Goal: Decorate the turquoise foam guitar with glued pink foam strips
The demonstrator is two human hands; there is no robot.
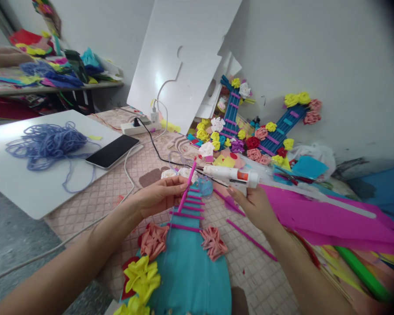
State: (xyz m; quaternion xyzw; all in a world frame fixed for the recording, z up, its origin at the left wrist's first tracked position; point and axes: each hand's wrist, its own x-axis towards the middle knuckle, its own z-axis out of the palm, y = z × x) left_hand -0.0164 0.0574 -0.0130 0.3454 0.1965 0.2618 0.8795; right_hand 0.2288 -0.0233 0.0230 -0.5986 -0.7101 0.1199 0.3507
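My left hand (167, 192) pinches a thin magenta paper stick (188, 187), tilted above the neck of a teal guitar-shaped craft (197, 271). In my right hand (252, 204) is a white hot glue gun (228, 173), its nozzle pointing left close to the stick's upper part. Magenta strips (184, 227) lie crosswise on the neck like frets. Salmon paper flowers (214, 243) sit at both sides of the body, and yellow paper flowers (142, 280) at its lower left. Whether the nozzle touches the stick, I cannot tell.
Loose magenta sticks (252, 240) lie right of the neck. Two flowered blue guitar crafts (231, 111) lean by the wall. At left, blue yarn (49, 142) and a phone (112, 151) rest on a white board (26, 192). Cords run from a power strip (139, 127).
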